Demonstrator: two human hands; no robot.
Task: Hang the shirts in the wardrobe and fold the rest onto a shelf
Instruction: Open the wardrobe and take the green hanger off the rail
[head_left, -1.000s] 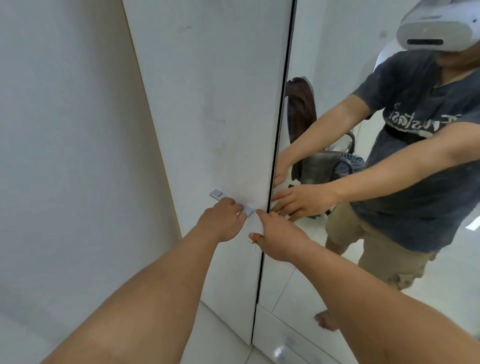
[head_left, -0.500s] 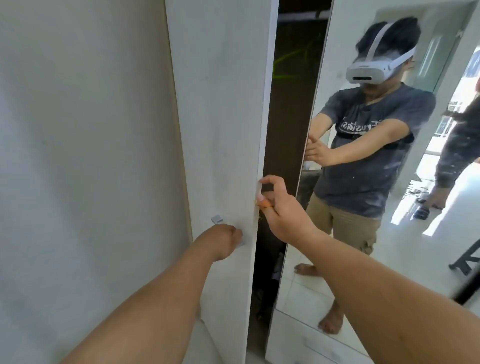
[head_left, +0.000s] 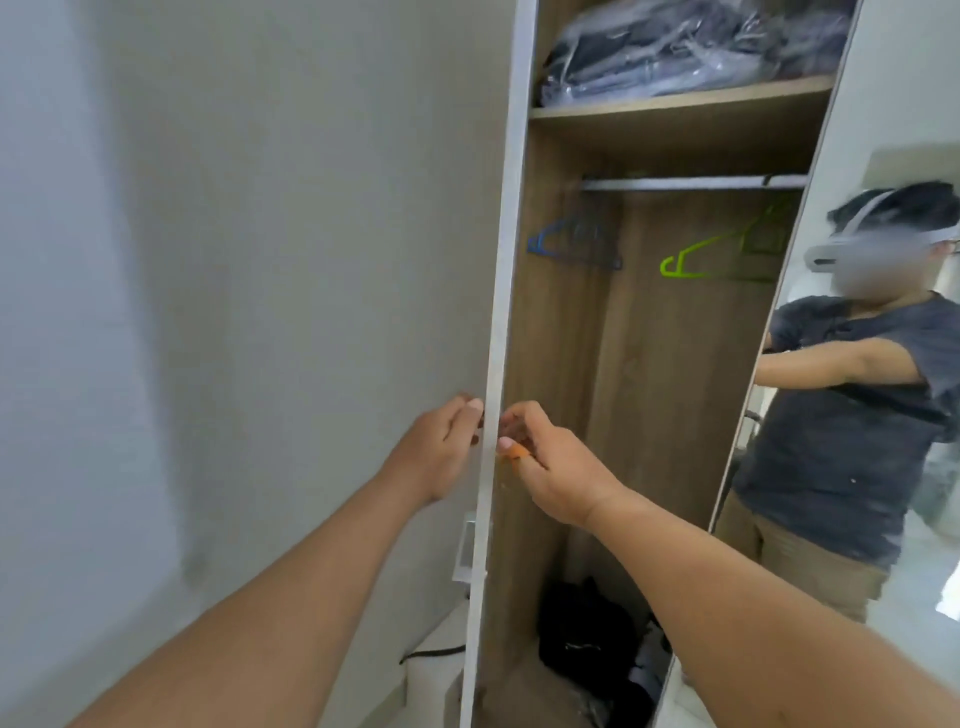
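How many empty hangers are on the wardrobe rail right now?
2 clearly visible: a blue hanger at the left end of the rail and a green hanger toward the right. More may be hidden behind the mirrored door or overlapping these.

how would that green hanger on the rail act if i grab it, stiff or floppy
The green hanger looks like thin moulded plastic: probably stiff and light. It hangs freely from the rail, so it would likely swing or slide sideways when nudged.

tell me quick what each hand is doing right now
Left hand: fingers curled on the outer face of the white wardrobe door at its edge.
Right hand: fingers curled round the same edge from the inner side.
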